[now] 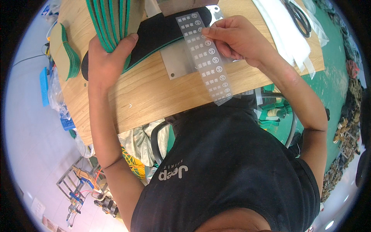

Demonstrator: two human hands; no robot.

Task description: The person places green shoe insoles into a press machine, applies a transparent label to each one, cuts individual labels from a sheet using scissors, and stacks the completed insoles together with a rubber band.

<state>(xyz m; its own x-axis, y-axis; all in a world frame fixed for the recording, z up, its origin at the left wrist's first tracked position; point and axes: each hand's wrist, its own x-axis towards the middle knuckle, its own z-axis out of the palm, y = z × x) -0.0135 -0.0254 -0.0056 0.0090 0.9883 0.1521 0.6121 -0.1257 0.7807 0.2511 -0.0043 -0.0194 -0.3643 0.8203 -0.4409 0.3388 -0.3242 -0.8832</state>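
My left hand (pixel 106 63) is wrapped round a stack of insoles (pixel 112 23) with green edges and tan faces, its thumb pressed across the near end. Beside that stack a black insole (pixel 158 33) with a green edge lies lengthwise, its left end under or against my left hand. Between thumb and fingertips, my right hand (pixel 241 40) pinches a clear strip of printed labels (pixel 210 67). The strip crosses the right part of the black insole and hangs over the table's near edge. Under the strip sits a grey metal plate (pixel 174 65) with a hole at its corner.
Another insole stack (pixel 65 56) rests at the left of the wooden table (pixel 143 96). White sheets (pixel 278 31) and black-handled scissors (pixel 299 17) lie at the right. A brownish block (pixel 181 5) stands at the far edge of view, above the black insole.
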